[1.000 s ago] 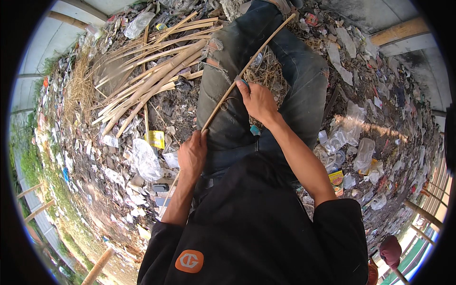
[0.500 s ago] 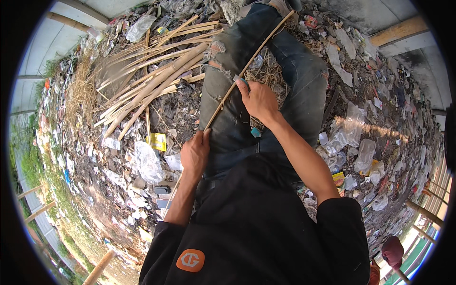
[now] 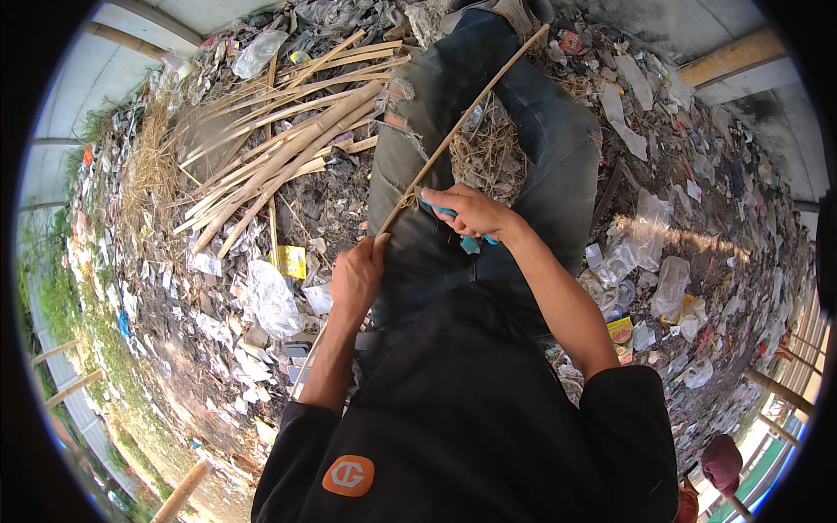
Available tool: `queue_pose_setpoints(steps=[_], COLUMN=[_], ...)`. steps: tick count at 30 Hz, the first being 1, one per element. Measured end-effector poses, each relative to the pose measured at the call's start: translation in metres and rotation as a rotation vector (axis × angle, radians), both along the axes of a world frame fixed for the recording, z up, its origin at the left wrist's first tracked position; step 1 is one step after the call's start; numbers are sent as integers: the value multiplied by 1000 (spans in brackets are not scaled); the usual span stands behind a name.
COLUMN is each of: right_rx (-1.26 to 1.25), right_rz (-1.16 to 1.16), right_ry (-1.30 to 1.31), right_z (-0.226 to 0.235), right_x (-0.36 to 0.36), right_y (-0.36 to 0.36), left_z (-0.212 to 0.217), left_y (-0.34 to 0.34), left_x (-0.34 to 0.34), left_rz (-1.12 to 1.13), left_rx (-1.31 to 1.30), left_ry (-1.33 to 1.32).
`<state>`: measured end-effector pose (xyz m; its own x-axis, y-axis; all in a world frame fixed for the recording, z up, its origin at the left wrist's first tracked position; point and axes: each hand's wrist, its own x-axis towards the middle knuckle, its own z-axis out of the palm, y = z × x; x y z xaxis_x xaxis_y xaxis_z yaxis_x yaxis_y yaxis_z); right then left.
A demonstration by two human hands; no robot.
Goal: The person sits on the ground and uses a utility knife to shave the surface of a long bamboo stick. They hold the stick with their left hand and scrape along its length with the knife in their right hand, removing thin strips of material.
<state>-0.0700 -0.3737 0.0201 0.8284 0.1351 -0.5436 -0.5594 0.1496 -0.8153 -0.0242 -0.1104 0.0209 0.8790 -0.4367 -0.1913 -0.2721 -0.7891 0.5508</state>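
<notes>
Gripping a long bamboo strip (image 3: 453,131) across my lap, my left hand (image 3: 356,277) is steadying it while my right hand (image 3: 471,212) is closing around a blue-handled knife (image 3: 453,218) against it, seemingly for shaving

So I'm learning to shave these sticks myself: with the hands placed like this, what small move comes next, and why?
Probably a short push of the blue-handled knife outward along the long thin bamboo strip, away from the body. The right hand holds the knife against the strip over the lap, while the left hand grips the strip lower down, steadying it for a stroke.
</notes>
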Motion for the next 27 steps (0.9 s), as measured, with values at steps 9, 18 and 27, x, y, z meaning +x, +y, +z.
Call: queue_pose_setpoints(steps=[9,18,27], right_rx=[-1135,-957,-928], right_rz=[-176,-25,-197], right_ry=[-149,-266,-140], right_z=[-1,-5,-2], right_x=[9,1,2], right_y=[16,45,5], left_z=[3,5,5], left_y=[-2,-12,-4], left_x=[1,10,31], left_rz=[-18,-64,-112], left_rx=[-44,-69,-109], left_ry=[-14,-10,221])
